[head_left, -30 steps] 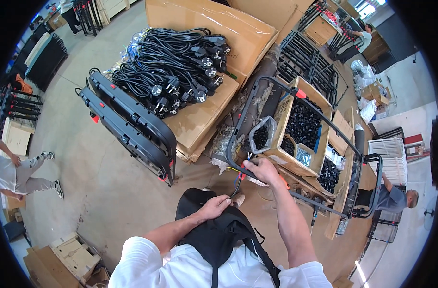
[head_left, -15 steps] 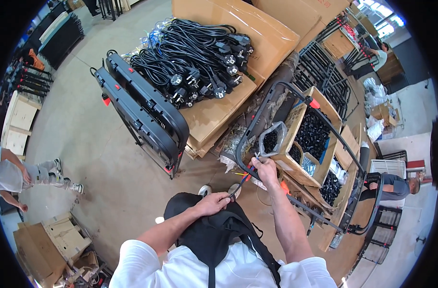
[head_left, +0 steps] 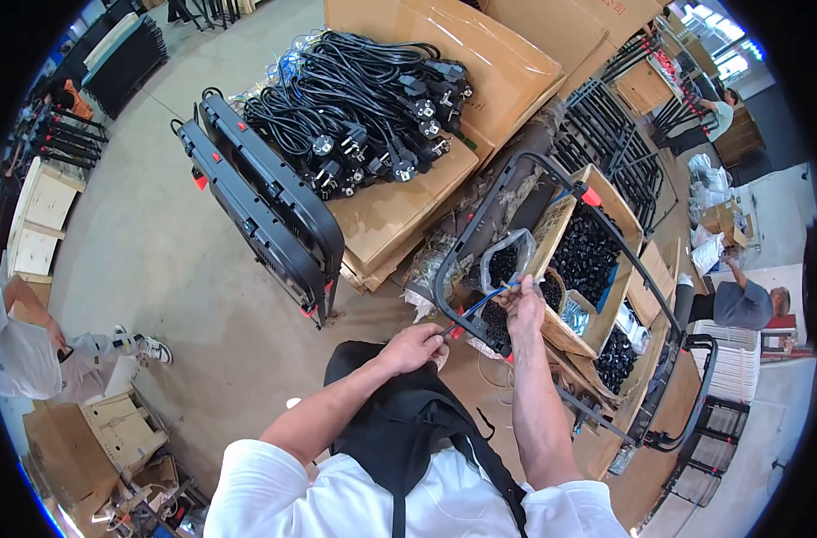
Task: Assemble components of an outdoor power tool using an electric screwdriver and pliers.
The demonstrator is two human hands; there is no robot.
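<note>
My left hand (head_left: 410,350) is closed around a thin black cable (head_left: 450,329) in front of my black apron (head_left: 381,403). From the cable's end a blue wire (head_left: 489,297) runs up to my right hand (head_left: 526,312), whose fingers pinch its tip. The wire passes close to the side tube of a black tubular frame (head_left: 639,267) with red fittings; whether they touch I cannot tell. Just past my right hand are a clear plastic bag (head_left: 516,257) of small dark parts and a wooden crate (head_left: 549,238) filled with small black pieces.
Black power cords (head_left: 363,99) with plugs lie heaped on cardboard (head_left: 408,220). Two long black housings (head_left: 256,220) with red switches stand left of them. One person (head_left: 41,341) stands at far left; another (head_left: 740,303) is at right. Stacked black frames (head_left: 596,134) lie beyond the crate.
My right hand has moved right toward the crate, and the blue wire is now stretched out. My left hand has shifted slightly right and up. The person at left has moved.
</note>
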